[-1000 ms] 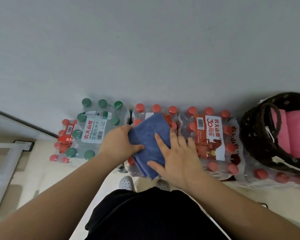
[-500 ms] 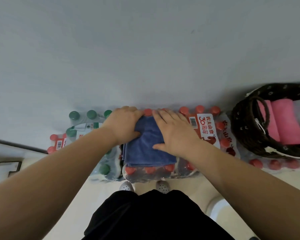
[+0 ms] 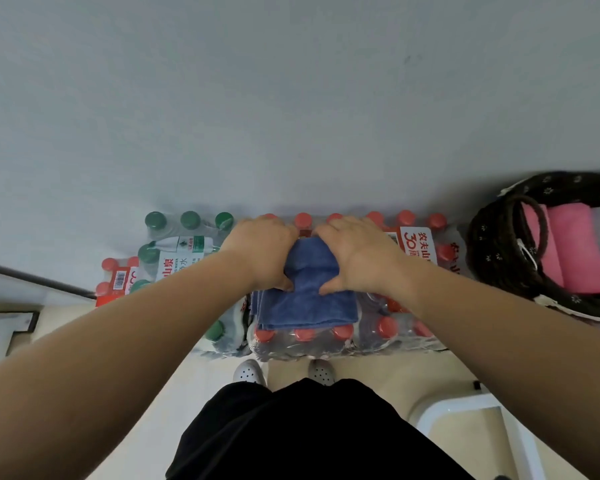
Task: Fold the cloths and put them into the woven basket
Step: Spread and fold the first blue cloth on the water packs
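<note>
A folded blue cloth (image 3: 305, 299) lies on top of shrink-wrapped packs of red-capped bottles (image 3: 388, 327). My left hand (image 3: 260, 251) grips its far left side, thumb tucked under a fold. My right hand (image 3: 357, 254) grips the far right side the same way. The cloth's far edge is hidden under my fingers. The dark woven basket (image 3: 492, 251) stands at the right, on another bottle pack, with folded pink cloths (image 3: 575, 251) inside it and its handle lying over the rim.
A pack of green-capped bottles (image 3: 177, 244) stands to the left of the red-capped ones, all against a grey wall. A white frame (image 3: 482, 410) is on the floor at lower right. My feet in white shoes (image 3: 250, 372) are just before the packs.
The cloth went from being held and smoothed at an angle to lying square on the bottle pack. Both hands moved to its far edge and now pinch it.
</note>
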